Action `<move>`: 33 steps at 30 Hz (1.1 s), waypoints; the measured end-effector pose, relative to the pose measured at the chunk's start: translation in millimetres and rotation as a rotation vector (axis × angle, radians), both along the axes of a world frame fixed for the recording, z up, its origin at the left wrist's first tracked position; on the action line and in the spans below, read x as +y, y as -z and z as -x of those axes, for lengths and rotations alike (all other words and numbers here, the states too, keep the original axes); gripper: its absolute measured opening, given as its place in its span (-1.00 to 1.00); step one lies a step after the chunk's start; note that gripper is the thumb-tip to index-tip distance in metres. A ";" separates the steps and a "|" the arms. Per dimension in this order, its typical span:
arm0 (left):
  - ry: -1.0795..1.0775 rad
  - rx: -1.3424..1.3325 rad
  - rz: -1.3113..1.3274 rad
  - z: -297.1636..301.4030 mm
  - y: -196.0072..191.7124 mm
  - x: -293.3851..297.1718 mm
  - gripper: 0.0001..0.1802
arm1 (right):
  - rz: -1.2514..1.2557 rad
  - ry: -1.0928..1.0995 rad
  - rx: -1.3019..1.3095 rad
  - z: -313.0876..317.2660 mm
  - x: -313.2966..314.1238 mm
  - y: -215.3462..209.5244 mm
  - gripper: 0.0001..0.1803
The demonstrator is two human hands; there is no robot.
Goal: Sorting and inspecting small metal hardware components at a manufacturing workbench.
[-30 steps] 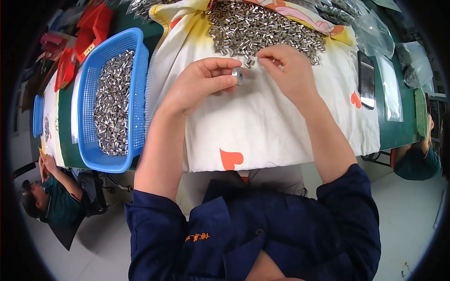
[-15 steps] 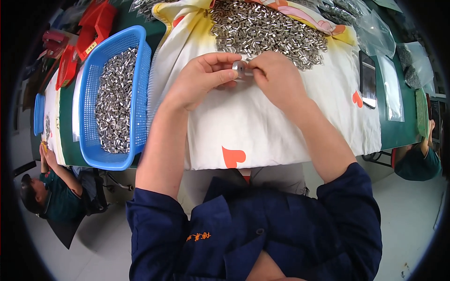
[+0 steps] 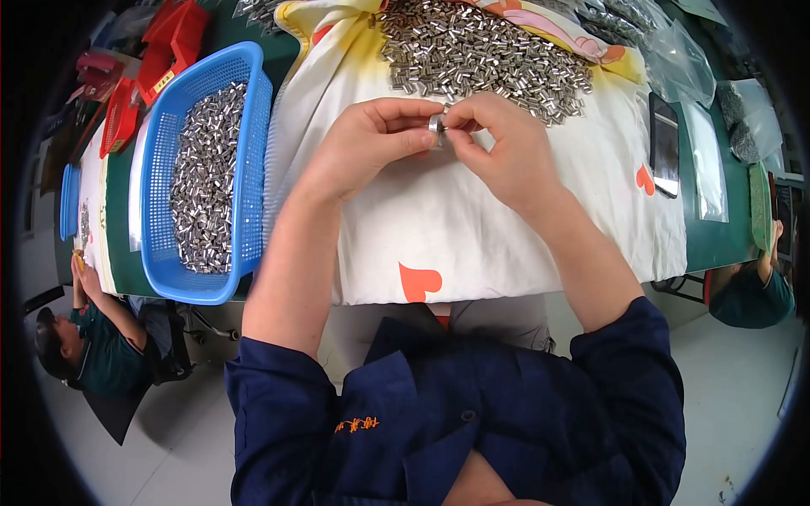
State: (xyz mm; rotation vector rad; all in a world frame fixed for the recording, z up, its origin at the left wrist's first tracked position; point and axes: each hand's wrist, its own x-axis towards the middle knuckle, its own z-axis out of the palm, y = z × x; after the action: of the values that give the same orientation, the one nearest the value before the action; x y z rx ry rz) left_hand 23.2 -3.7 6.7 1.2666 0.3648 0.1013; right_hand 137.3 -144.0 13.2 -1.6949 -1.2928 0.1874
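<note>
Over the white cloth (image 3: 506, 253), my left hand (image 3: 359, 143) grips a small round silver metal disc (image 3: 434, 124) between thumb and fingers, its flat face turned to the right. My right hand (image 3: 515, 148) meets it from the other side, thumb and forefinger brought together against the disc. Whatever those right fingertips hold is too small and too covered to make out. Just beyond both hands spreads a pile of short silver metal cylinders (image 3: 481, 55) on the cloth.
A blue plastic basket (image 3: 252, 169) of similar metal cylinders stands left. Red bins (image 3: 173, 38) lie behind it. To the right are a phone (image 3: 664, 143) and clear plastic bags (image 3: 683, 63). Other people sit at far left (image 3: 110, 363) and far right (image 3: 755, 291).
The disc has turned more edge-on and shifted slightly right. My right hand has rotated, its thumb and forefinger now showing more plainly against the disc. My left hand keeps its hold.
</note>
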 end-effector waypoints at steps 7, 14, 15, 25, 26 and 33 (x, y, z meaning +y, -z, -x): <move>0.030 0.006 0.056 2.5 -0.2 2.2 -0.62 | 0.021 -0.026 0.273 -1.0 1.8 -4.3 -0.92; 0.025 -0.018 0.126 4.7 0.4 3.9 -0.63 | -0.029 -0.073 0.040 -8.3 0.1 -1.4 -0.92; 0.028 0.006 0.125 4.3 -1.0 3.9 -0.64 | -0.067 -0.067 0.011 -11.4 1.3 -1.7 -0.92; 0.118 0.027 -0.069 5.9 -6.3 -0.5 -0.66 | 0.122 0.167 -0.489 -15.6 16.2 24.9 -0.88; 0.114 0.027 -0.069 6.1 -6.4 -0.2 -0.66 | 0.151 0.155 -0.473 -14.3 15.6 24.5 -0.88; 0.046 0.058 -0.033 3.2 -2.5 2.5 -0.66 | 0.064 0.060 0.244 -10.4 1.2 -2.5 -0.92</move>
State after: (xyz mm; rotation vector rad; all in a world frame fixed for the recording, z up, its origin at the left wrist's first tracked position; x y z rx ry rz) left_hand 20.0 -1.2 9.2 1.3117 0.3848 0.0311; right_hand 147.7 -142.8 15.7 -1.7034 -1.0640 0.3914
